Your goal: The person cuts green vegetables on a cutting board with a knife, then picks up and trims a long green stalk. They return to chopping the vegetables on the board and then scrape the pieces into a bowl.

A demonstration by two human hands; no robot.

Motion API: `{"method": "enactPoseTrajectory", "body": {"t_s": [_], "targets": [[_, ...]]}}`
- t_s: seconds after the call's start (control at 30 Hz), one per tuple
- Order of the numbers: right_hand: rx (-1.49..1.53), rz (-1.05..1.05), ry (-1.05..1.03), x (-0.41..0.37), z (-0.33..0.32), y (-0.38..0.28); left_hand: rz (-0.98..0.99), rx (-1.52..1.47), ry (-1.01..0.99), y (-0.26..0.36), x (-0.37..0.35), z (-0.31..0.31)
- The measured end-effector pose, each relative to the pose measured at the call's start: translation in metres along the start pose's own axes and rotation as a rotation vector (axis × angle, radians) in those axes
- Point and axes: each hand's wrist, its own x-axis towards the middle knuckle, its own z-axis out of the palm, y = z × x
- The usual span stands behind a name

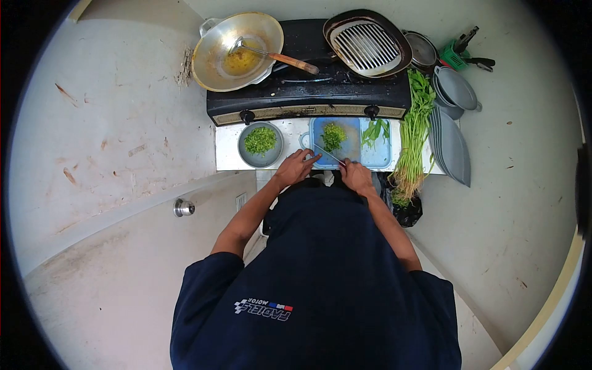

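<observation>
My right hand [356, 177] is closed around the handle of a knife [328, 154], whose thin blade points up and left over a blue cutting board [382, 161]. At the board's lower left edge, my left hand [298, 167] has its fingers stretched out near the blade, holding nothing that I can see. A small pile of chopped greens [333, 135] lies on the board, just beyond the blade. Some green leaves [375, 132] rest on its right part. Left of the board stands a grey bowl [261, 162] with more chopped greens in it.
Behind the counter is a black gas stove [308, 92] bearing a wok [206, 58] with a wooden-handled ladle [296, 63], and a grill pan [401, 40]. To the right lie long-stemmed greens [416, 123] with roots, beside grey plates [453, 148] and a green basket [454, 57].
</observation>
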Motion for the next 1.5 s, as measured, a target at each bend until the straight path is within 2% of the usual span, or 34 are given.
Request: {"method": "enactPoseTrajectory", "body": {"t_s": [0.43,0.53,0.63,0.83,1.03,1.33,1.5], "targets": [[0.001,-0.059,-0.040,0.001,-0.008,-0.008,0.049,0.032,-0.065,-0.003,0.004,-0.006],[-0.025,-0.021,-0.084,0.002,-0.006,-0.007,0.051,0.011,-0.041,-0.004,0.005,-0.004],[-0.009,-0.014,-0.075,0.001,-0.006,-0.007,0.051,-0.019,0.043,-0.003,0.002,0.001],[-0.013,-0.040,-0.047,-0.001,0.007,-0.001,-0.152,-0.107,0.201,0.015,-0.006,0.017],[-0.004,-0.101,0.009,-0.002,0.017,0.003,-0.180,-0.060,0.158,0.016,-0.006,0.025],[-0.027,-0.017,-0.089,-0.007,0.003,-0.010,-0.164,0.117,0.121,0.018,-0.002,0.027],[-0.038,-0.069,-0.005,0.004,0.024,-0.006,-0.158,0.205,0.055,0.019,-0.002,0.024]]}}
